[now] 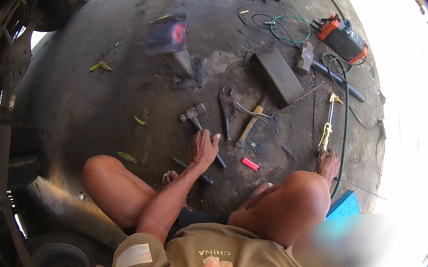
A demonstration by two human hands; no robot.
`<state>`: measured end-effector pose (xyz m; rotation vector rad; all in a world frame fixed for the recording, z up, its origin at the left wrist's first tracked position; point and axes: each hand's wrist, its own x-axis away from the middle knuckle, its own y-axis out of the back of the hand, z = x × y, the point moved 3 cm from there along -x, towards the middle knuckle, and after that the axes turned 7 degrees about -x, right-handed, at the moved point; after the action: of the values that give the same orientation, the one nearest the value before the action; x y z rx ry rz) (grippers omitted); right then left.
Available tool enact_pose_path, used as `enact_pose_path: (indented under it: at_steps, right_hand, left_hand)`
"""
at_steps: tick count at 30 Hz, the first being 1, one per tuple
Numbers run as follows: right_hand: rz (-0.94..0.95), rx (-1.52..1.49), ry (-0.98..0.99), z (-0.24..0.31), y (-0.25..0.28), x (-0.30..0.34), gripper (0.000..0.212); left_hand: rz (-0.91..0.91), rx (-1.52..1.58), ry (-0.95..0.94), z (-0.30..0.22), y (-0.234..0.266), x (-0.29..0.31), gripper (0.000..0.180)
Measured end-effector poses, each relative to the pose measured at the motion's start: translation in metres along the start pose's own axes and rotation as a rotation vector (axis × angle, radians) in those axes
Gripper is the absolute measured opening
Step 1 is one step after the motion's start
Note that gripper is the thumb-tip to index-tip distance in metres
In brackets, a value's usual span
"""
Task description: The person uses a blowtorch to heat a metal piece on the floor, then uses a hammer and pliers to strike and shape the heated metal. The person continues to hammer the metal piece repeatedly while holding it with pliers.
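Note:
My left hand (pixel 206 146) is closed round the handle of a hammer (pixel 192 112), whose steel head points away from me. On the right, my right hand (pixel 328 165) grips the rear of a brass cutting torch (pixel 327 134), low by the floor. Its tip points forward and no flame shows. Ahead stands a steel post with a flat base and a top plate (pixel 166 37); one patch of that plate glows red. Between my hands lie a pink lighter (pixel 250 164), a wooden-handled hammer (pixel 251 126) and locking pliers (pixel 225 113). Near my left foot is a dark metal rod (pixel 192 171).
A sledgehammer (pixel 305 59) lies beside a grey steel channel (pixel 279 76). Farther right sits an orange and black welding machine (pixel 341 39) with loose cables. A green hose (pixel 347 113) runs past my right hand. Vehicle parts (pixel 22 166) line the left edge.

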<state>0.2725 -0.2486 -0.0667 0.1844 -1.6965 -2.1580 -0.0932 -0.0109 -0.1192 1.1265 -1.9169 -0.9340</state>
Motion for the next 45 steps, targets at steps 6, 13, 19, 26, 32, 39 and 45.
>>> enact_pose_path:
  at_steps: [6, 13, 19, 26, 32, 39, 45]
  right_hand:
    - [0.097, -0.265, 0.524, 0.106, -0.008, 0.029, 0.036]
    - [0.097, -0.107, 1.056, 0.198, -0.091, 0.030, 0.051]
    - [0.452, -0.063, 0.854, 0.211, -0.109, 0.010, 0.032]
    - [0.641, -0.278, 1.109, 0.283, -0.008, 0.018, 0.016]
    - [0.454, 0.012, 1.473, 0.354, 0.056, 0.051, 0.005]
    - [0.275, 0.155, 1.528, 0.427, 0.059, 0.132, 0.014]
    - [0.176, 0.112, 1.405, 0.472, 0.043, 0.147, 0.020]
  left_hand:
    - [0.009, -0.032, 0.127, -0.052, -0.047, -0.046, 0.035]
    - [0.187, 0.019, 0.270, -0.046, -0.063, -0.074, 0.032]
    - [0.425, 0.917, 0.413, -0.053, -0.011, -0.082, 0.020]
    - [0.274, 0.872, 0.217, -0.045, 0.074, -0.059, 0.027]
    - [0.228, 0.904, 0.276, -0.040, 0.114, -0.031, 0.054]
    - [0.236, 0.942, 0.506, -0.008, 0.132, -0.052, 0.110]
    - [0.234, 0.995, 0.560, 0.009, 0.171, -0.090, 0.139]
